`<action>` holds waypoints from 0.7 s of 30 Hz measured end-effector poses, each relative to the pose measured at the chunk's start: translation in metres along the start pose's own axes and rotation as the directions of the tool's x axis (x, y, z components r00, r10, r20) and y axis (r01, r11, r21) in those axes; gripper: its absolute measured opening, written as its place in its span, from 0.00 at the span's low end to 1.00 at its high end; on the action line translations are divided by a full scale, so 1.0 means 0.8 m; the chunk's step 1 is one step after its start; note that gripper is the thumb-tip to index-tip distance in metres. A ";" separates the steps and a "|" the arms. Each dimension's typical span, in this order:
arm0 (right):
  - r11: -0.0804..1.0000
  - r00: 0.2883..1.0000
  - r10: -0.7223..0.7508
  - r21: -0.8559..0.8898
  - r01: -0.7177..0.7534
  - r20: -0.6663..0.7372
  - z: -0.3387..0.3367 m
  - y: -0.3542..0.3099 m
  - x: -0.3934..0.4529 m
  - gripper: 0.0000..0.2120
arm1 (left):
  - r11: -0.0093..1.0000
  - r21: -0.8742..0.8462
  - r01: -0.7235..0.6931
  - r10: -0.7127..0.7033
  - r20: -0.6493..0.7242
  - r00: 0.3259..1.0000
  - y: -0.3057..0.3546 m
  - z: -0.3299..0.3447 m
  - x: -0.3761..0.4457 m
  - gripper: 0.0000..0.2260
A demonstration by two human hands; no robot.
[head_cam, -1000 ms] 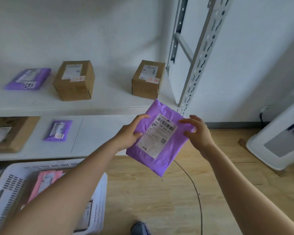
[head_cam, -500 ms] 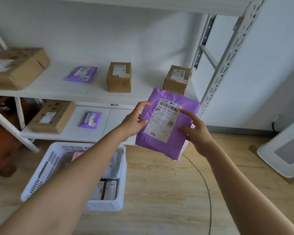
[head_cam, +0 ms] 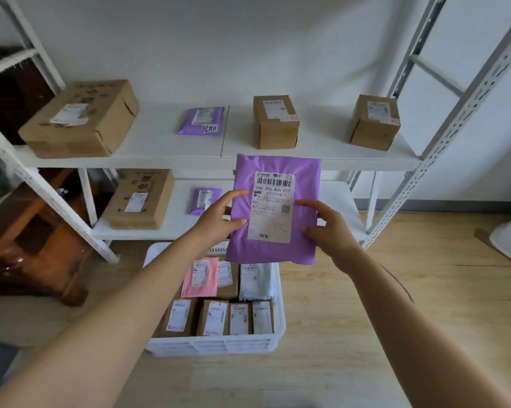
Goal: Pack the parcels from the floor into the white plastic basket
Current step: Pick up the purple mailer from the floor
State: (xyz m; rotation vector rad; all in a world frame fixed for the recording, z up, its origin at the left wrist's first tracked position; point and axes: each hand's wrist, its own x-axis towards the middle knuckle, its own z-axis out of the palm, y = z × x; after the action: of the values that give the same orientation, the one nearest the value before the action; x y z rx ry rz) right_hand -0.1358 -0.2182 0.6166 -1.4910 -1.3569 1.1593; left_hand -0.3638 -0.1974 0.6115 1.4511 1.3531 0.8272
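Observation:
I hold a purple mailer parcel (head_cam: 303,178) upright in front of me, its white barcode label facing me. My left hand (head_cam: 216,220) grips its left edge and my right hand (head_cam: 328,231) grips its right edge. It hangs above the far end of the white plastic basket (head_cam: 219,344), which stands on the wooden floor below. Inside the basket lie a pink mailer (head_cam: 200,278), a white bag (head_cam: 255,279) and several small brown boxes (head_cam: 216,318) standing in a row.
A white metal shelving unit (head_cam: 172,156) stands behind the basket with brown boxes (head_cam: 82,119) and purple mailers (head_cam: 202,120) on two shelves. Dark wooden furniture (head_cam: 33,237) sits at the left. A white appliance (head_cam: 510,242) is at the right edge.
The view swung left and the parcel turned from tilted to upright. The parcel and both hands now sit over the basket, which has come fully into view.

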 end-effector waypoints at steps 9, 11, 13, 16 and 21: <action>0.993 0.993 0.120 -0.004 -0.120 -0.002 0.123 0.050 0.054 0.28 | 0.986 0.128 0.106 -0.106 -0.003 0.994 -0.106 -0.066 0.041 0.27; 0.990 0.990 0.138 -0.024 -0.138 -0.006 0.140 0.066 0.071 0.28 | 0.975 0.188 0.115 -0.109 -0.042 0.993 -0.130 -0.068 0.058 0.26; 0.986 0.987 0.159 -0.037 -0.160 -0.020 0.156 0.088 0.092 0.28 | 0.958 0.262 0.113 -0.098 -0.070 0.993 -0.157 -0.067 0.079 0.25; 0.982 0.985 0.162 -0.092 -0.166 -0.049 0.183 0.135 0.129 0.28 | 0.936 0.332 0.120 -0.093 -0.098 0.991 -0.210 -0.063 0.109 0.25; 0.967 0.973 0.210 -0.130 -0.220 -0.092 0.239 0.249 0.183 0.29 | 0.920 0.362 0.149 -0.109 -0.130 0.986 -0.321 -0.051 0.157 0.23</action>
State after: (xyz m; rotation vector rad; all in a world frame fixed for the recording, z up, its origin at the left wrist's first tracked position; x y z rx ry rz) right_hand -0.2657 -0.0997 0.3586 -1.8020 -1.2686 1.1447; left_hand -0.4681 -0.0836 0.3675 1.5986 1.7394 0.5894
